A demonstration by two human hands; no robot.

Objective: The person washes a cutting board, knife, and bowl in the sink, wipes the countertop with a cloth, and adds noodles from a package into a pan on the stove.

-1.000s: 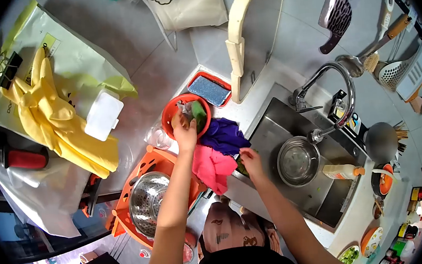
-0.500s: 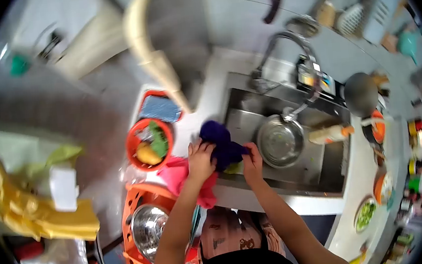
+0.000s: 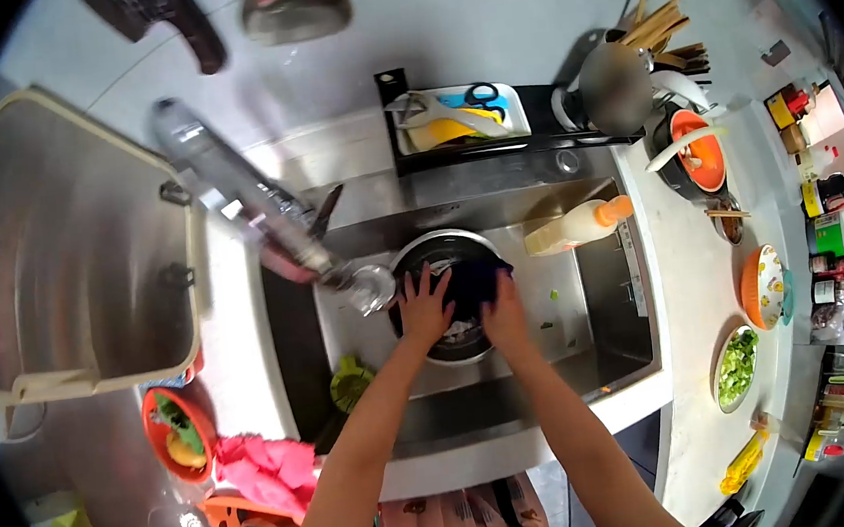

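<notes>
A dark purple cloth (image 3: 471, 287) lies in the round metal bowl (image 3: 451, 359) in the sink. My left hand (image 3: 424, 310) rests over the bowl's left part with its fingers spread, touching the cloth. At the right side my right hand (image 3: 505, 318) has its fingers closed on the cloth's edge. A green strainer-like piece (image 3: 351, 382) lies in the sink left of my forearm. The faucet's spray head (image 3: 370, 288) hangs just left of the bowl.
A bottle with an orange cap (image 3: 570, 230) lies in the sink (image 3: 592, 374) at right. On the left counter are a pink cloth (image 3: 269, 468) and a red bowl of produce (image 3: 178, 435). A plate of chopped greens (image 3: 736, 368) sits on the right counter.
Both hands have moved the purple cloth from the counter edge into the metal bowl in the sink. My left hand's fingers are now spread. The view has turned toward the sink.
</notes>
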